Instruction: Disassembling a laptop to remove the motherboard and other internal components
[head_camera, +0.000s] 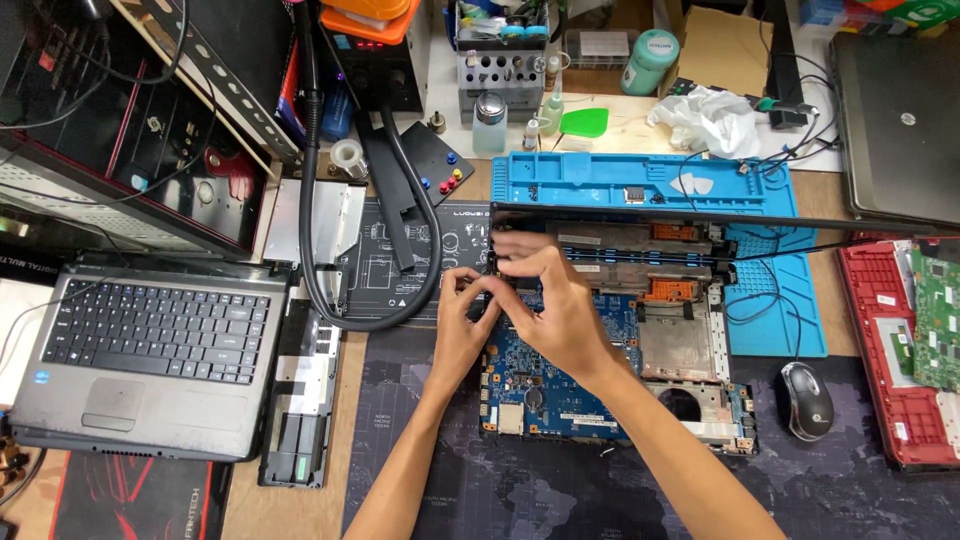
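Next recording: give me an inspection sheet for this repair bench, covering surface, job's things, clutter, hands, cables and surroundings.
Surface: dark map-print desk mat under the work; blue repair mat behind it.
Job's things: opened laptop base with its blue circuit board exposed, lid raised.
Clutter: grey laptop at left, black mouse, red laptop shell at right, crumpled white wrap, bottles by the tool rack.
Hands: left hand and right hand meet at the board's upper left corner; fingertips pinched together, whatever they hold is too small to tell.
Cables: thick black hose loops across the bench; thin wires over the blue mat.
Surroundings: closed dark laptop at upper right.
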